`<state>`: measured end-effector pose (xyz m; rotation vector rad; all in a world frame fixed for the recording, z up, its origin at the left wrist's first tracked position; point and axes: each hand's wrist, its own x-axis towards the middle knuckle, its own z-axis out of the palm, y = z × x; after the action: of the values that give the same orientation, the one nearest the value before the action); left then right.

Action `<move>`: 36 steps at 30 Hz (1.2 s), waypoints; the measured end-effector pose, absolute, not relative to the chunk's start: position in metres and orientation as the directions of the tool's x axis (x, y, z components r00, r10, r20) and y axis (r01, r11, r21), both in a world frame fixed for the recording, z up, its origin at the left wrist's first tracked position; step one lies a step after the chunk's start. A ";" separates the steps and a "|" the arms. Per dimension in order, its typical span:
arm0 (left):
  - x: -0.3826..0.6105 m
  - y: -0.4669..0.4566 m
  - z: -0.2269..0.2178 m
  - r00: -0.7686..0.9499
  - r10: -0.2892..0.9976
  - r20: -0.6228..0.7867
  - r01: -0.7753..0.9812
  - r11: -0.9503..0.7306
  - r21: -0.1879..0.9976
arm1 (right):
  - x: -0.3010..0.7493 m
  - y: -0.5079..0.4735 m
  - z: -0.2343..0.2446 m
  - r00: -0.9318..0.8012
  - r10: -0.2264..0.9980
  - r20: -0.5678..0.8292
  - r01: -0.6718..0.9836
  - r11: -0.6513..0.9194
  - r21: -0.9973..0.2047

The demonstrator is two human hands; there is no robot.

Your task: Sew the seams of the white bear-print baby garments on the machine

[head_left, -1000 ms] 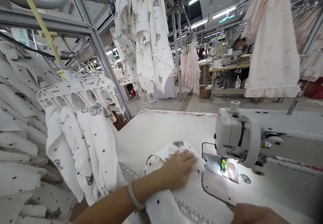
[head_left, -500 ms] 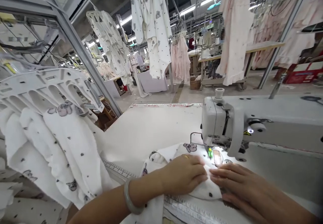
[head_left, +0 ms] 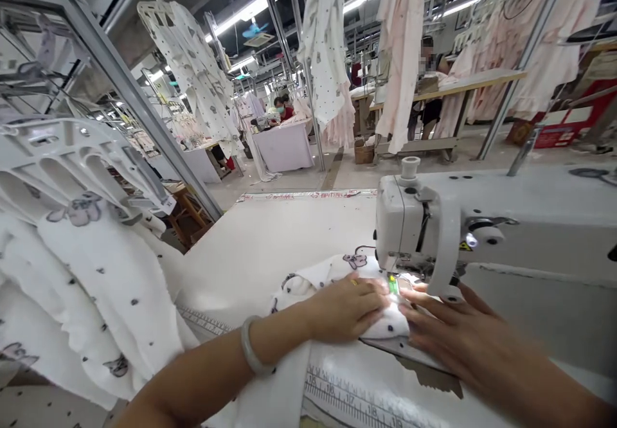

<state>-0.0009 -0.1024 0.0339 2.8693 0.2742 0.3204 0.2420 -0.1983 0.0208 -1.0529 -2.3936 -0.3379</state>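
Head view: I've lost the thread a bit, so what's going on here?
A person is at a sewing machine, with a white printed fabric gathered at its lit needle area. The left hand lies on the fabric; the right hand is at its right edge, fingers blurred. Both are close to the green part under the machine's head. Whether the cloth is under the foot can't be told. Similar garments hang at the left.

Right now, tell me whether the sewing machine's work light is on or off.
On: a bright glow shows beneath the machine head, lighting the printed fabric by the left hand.
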 end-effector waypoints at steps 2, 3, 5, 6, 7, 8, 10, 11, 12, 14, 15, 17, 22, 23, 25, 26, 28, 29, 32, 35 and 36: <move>0.001 -0.098 0.034 0.963 0.192 0.190 0.137 -0.954 0.267 | 0.245 -0.197 0.016 -0.531 0.652 0.541 0.771 0.637 -0.010; 0.002 -0.096 0.035 0.963 0.189 0.191 0.133 -0.953 0.273 | 0.246 -0.197 0.014 -0.517 0.665 0.539 0.781 0.624 -0.020; 0.002 -0.095 0.037 0.962 0.197 0.187 0.140 -0.950 0.281 | 0.247 -0.196 0.012 -0.499 0.698 0.513 0.802 0.596 -0.031; 0.002 -0.095 0.038 0.962 0.205 0.183 0.149 -0.948 0.283 | 0.247 -0.195 0.012 -0.495 0.710 0.500 0.810 0.586 -0.031; 0.002 -0.095 0.039 0.962 0.210 0.176 0.155 -0.946 0.283 | 0.247 -0.195 0.012 -0.495 0.715 0.494 0.814 0.580 -0.025; 0.002 -0.096 0.040 0.962 0.210 0.171 0.156 -0.946 0.283 | 0.246 -0.195 0.014 -0.495 0.708 0.503 0.815 0.579 -0.013; 0.002 -0.096 0.041 0.965 0.201 0.168 0.149 -0.949 0.278 | 0.246 -0.195 0.017 -0.502 0.688 0.523 0.812 0.584 0.012; 0.002 -0.096 0.040 0.966 0.196 0.169 0.145 -0.951 0.274 | 0.245 -0.195 0.019 -0.505 0.683 0.527 0.810 0.585 0.018; 0.002 -0.095 0.040 0.966 0.194 0.170 0.143 -0.952 0.270 | 0.245 -0.195 0.020 -0.508 0.686 0.521 0.811 0.585 0.020; 0.001 -0.094 0.039 0.966 0.196 0.167 0.148 -0.953 0.263 | 0.247 -0.195 0.021 -0.511 0.698 0.502 0.816 0.577 0.029; 0.001 -0.094 0.040 0.967 0.195 0.162 0.149 -0.954 0.258 | 0.248 -0.196 0.020 -0.509 0.699 0.502 0.821 0.570 0.040; 0.001 -0.094 0.042 0.973 0.181 0.144 0.145 -0.962 0.231 | 0.252 -0.197 0.017 -0.497 0.690 0.527 0.829 0.556 0.054; 0.001 -0.114 0.051 0.980 0.168 0.106 0.167 -0.986 0.019 | 0.257 -0.200 0.014 -0.495 0.700 0.515 0.802 0.596 -0.040; 0.001 -0.119 0.052 0.981 0.161 0.107 0.162 -0.987 -0.001 | 0.256 -0.200 0.016 -0.508 0.710 0.488 0.790 0.610 -0.065; 0.002 -0.127 0.050 0.981 0.148 0.128 0.147 -0.989 0.022 | 0.253 -0.203 0.022 -0.534 0.724 0.437 0.761 0.637 -0.124; 0.002 -0.129 0.047 0.977 0.150 0.151 0.143 -0.988 0.057 | 0.250 -0.204 0.026 -0.540 0.730 0.418 0.748 0.644 -0.159; 0.002 -0.127 0.042 0.962 0.161 0.219 0.131 -0.981 0.145 | 0.246 -0.207 0.031 -0.545 0.751 0.374 0.726 0.645 -0.237; 0.001 -0.124 0.039 0.953 0.161 0.257 0.113 -0.975 0.192 | 0.244 -0.209 0.033 -0.546 0.765 0.341 0.720 0.637 -0.276; 0.000 -0.113 0.035 0.927 0.176 0.330 0.061 -0.942 0.331 | 0.240 -0.213 0.035 -0.541 0.806 0.240 0.719 0.592 -0.366; -0.002 -0.109 0.035 0.926 0.191 0.327 0.055 -0.923 0.382 | 0.239 -0.214 0.034 -0.518 0.828 0.215 0.709 0.556 -0.434; -0.002 -0.110 0.036 0.930 0.178 0.320 0.054 -0.931 0.360 | 0.240 -0.214 0.032 -0.503 0.830 0.240 0.709 0.555 -0.435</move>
<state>-0.0019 -0.1096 0.0360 2.7385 0.1697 0.5002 0.2398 -0.2138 0.0319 -1.2474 -2.3721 0.3927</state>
